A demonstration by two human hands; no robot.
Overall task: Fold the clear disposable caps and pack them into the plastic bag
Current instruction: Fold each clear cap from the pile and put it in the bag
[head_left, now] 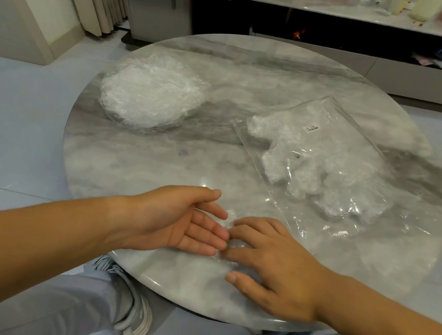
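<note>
I am reading the round marble table (156, 163) as a clock face, with myself sitting at six. The cap in hand (237, 246) is lying at six o'clock, close to the near rim, a crumpled bit of clear film showing only between my two hands. My left hand (177, 218) is lying beside it at its nine o'clock, palm turned up and inward, fingers straight and gripping nothing, their tips just touching the film. My right hand (270, 268) is spreading palm down over the cap from its three o'clock, fingers barely bent, pressing it flat and not pinching it.

The unfolded stack of caps (150, 92) is sitting at ten o'clock, well apart from my hands. The plastic bag (302, 212) is lying flat at three o'clock, its nearest corner pointing towards my right hand, with folded caps (323, 172) already bunched inside.

I am judging this film to be nearly weightless, limp and springy: it is likely wanting to puff open the moment pressure is coming off. It is also looking slippery on polished stone and thin enough to tear if dragged. I am reckoning the best hold is on the gathered elastic edge, pinching lightly there while the other palm is keeping the fold down. Where that edge is lying under my right hand I cannot tell.
</note>
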